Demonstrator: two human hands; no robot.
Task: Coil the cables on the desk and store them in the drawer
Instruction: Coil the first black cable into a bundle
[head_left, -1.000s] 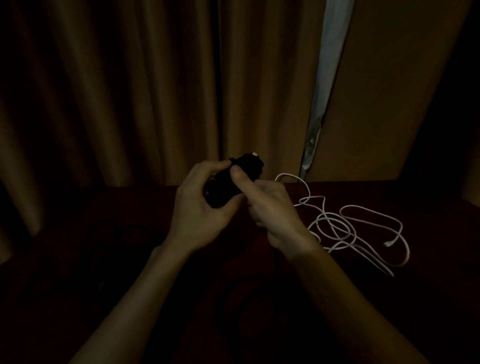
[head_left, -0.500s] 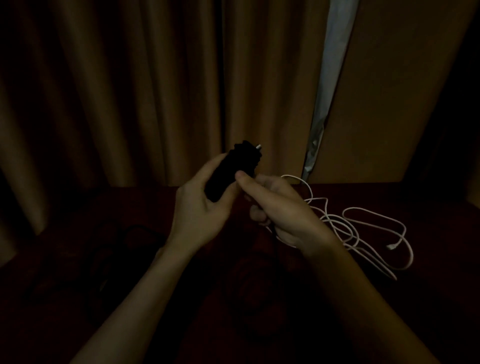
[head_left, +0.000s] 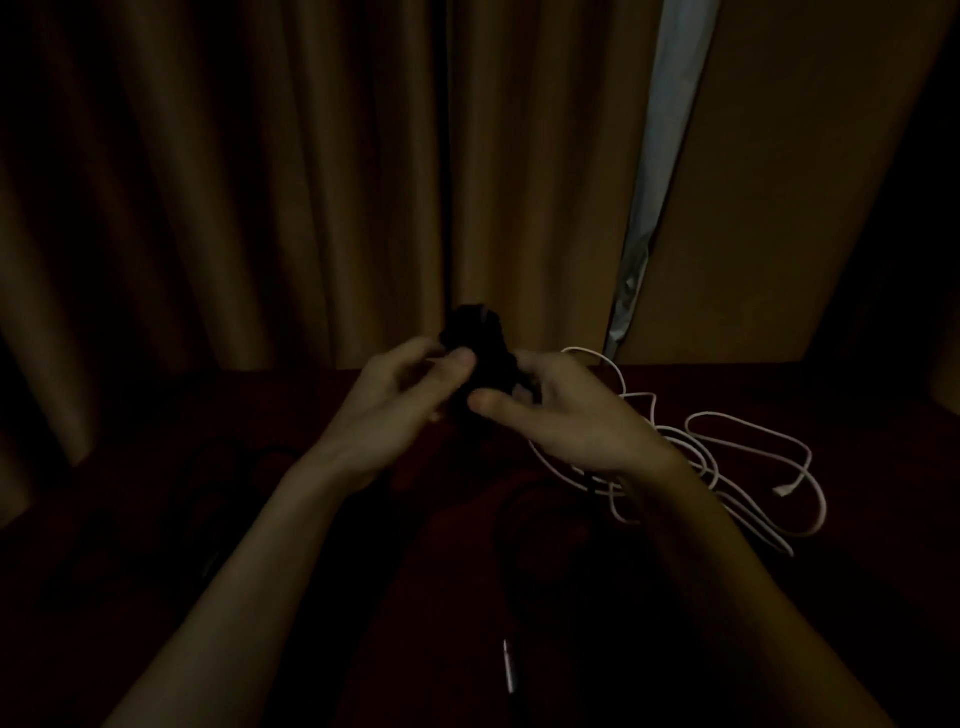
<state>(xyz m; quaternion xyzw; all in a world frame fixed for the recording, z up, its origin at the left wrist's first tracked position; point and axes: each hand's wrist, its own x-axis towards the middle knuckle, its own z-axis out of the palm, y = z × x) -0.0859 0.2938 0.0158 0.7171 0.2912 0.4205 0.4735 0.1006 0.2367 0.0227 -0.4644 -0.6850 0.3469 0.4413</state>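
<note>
Brown pleated curtains (head_left: 260, 182) hang behind a dark red desk (head_left: 857, 415). On its right part a thin white cable (head_left: 748, 441) lies in loose, tangled loops, partly hidden by the right wrist. Above the desk's far edge, the left hand (head_left: 395, 410) and right hand (head_left: 571, 415) are close together, fingers and thumbs curled round a black cable bundle (head_left: 478, 338). A small metal plug tip (head_left: 506, 670) glints near the front.
</note>
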